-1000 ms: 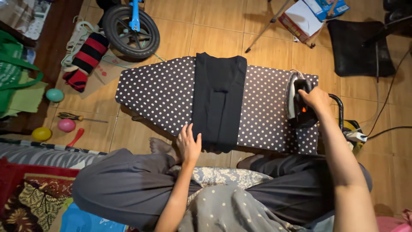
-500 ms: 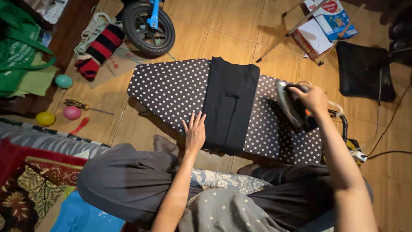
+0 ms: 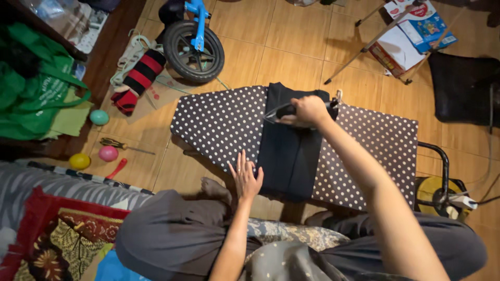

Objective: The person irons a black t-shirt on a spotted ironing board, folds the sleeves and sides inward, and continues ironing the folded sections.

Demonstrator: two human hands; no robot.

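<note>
The right hand [image 3: 311, 110] is gripping the handle of an iron [image 3: 284, 112], fingers wrapped fully around it. The iron is sitting on the far end of a folded black garment [image 3: 289, 148], its long axis lying across the garment and its tip pointing left. The garment is running front to back across the polka-dot ironing board [image 3: 224, 122]. The left hand [image 3: 246, 177] is lying flat and spread, holding nothing, pressing the garment's near left edge. A blue, white and red cardboard box [image 3: 416, 26] is lying on the tiled floor at upper right.
</note>
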